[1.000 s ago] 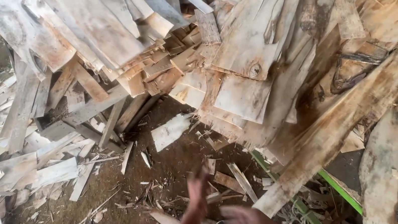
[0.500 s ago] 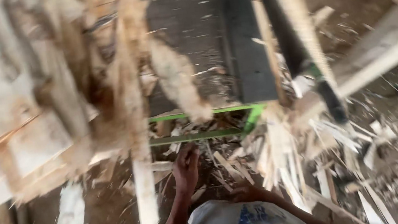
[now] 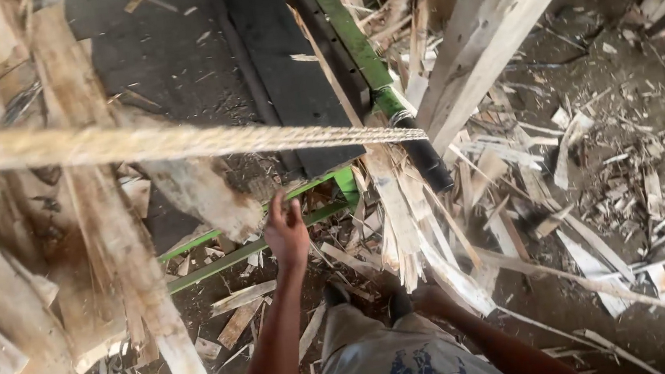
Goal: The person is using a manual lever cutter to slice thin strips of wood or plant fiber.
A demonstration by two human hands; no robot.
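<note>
Left hand (image 3: 286, 233) is seen reaching fwd w/ the arm stretched out, fingers curled right at the green metal bar (image 3: 268, 244) of a frame, just under the edge of the dark flat bed (image 3: 167, 80). It can't be told for sure whether the bar is actually gripped or the fingers are only resting on it. Right hand (image 3: 429, 300) is held lower, approx. beside the knee, down among long pale wood slivers (image 3: 404, 220); its fingers are hidden by the splinters, so open vs closed can't be made out. Hands are kept well apart.

A thick twisted rope (image 3: 175, 143) is stretched across the view from the left edge to a black-capped end of a green tube (image 3: 422, 159), above the left hand. A big pale plank (image 3: 497, 14) is leaned diagonally at upper right. Rough wood slabs (image 3: 16, 293) are piled at left, partly overhanging the bed. Dirt floor (image 3: 658, 88) at right is littered w/ chips, offcuts etc. Grey shorts w/ a blue print (image 3: 405, 368) are seen at the bottom.
</note>
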